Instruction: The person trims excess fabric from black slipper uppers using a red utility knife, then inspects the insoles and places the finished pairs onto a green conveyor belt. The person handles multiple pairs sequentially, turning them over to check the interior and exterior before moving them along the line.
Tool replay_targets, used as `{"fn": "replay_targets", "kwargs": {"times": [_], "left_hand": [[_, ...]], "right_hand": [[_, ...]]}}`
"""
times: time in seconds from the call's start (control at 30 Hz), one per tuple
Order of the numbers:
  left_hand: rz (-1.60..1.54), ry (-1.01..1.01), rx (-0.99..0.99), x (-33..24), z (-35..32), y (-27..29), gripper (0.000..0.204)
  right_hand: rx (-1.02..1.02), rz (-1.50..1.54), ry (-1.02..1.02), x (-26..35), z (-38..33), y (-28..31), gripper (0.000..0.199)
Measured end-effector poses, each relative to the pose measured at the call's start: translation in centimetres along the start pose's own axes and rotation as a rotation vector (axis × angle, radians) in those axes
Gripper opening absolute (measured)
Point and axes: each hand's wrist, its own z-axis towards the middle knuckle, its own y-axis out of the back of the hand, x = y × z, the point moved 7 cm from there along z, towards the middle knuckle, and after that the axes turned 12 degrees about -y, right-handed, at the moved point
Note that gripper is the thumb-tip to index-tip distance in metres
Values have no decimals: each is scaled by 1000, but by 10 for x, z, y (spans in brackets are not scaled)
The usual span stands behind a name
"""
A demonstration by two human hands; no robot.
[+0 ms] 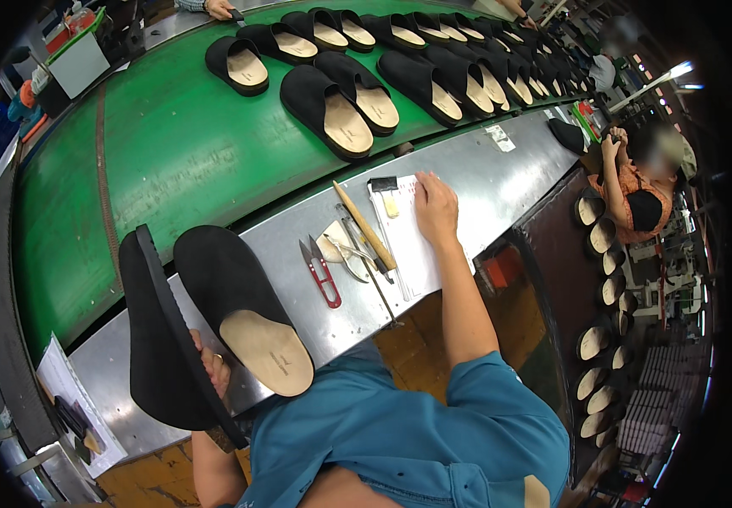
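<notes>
A tipped, round-toed black clog [156, 347] over the shiny metal desk [514, 173] looks light and soft-topped; its thick sole [182, 330] seems good to grab. The left hand [215, 372] clasps it. The right hand [437, 207] rests loosely on white paper [404, 254].

Single head-worn fisheye view, left one of pair, upright. Looks down past wearer's blue shirt [400, 427] at nearby metal desk [510, 190]; green belt [180, 127] farther off; wide reach, edges bending toward dark rim.
</notes>
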Motion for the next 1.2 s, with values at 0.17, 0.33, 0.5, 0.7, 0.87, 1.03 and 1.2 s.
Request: {"fn": "replay_targets", "kwargs": {"times": [0.17,0.33,0.5,0.7,0.87,1.03,1.2], "left_hand": [[-33,-5,-22,2,4,2,20],[-6,-26,-85,-4,-9,14,19],[5,-51,-125,-3,-6,30,26],[209,-68,-281,-2,-5,29,32],[830,69,-514,-10,-20,47,39],[1343,-37,-417,-24,-19,29,45],[1907,-388,56,-25,-2,-56,49]], "right_hand": [[-35,87,31,-13,1,-3,22],[63,305,-126,-6,6,-8,22],[81,284,-92,-4,2,-6,30],[2,113,-39,-8,9,1,18],[249,601,-25,101,-4,13,16],[644,1044,404,291,-96,62,11],[581,1095,407,332,-123,57,24]]}}
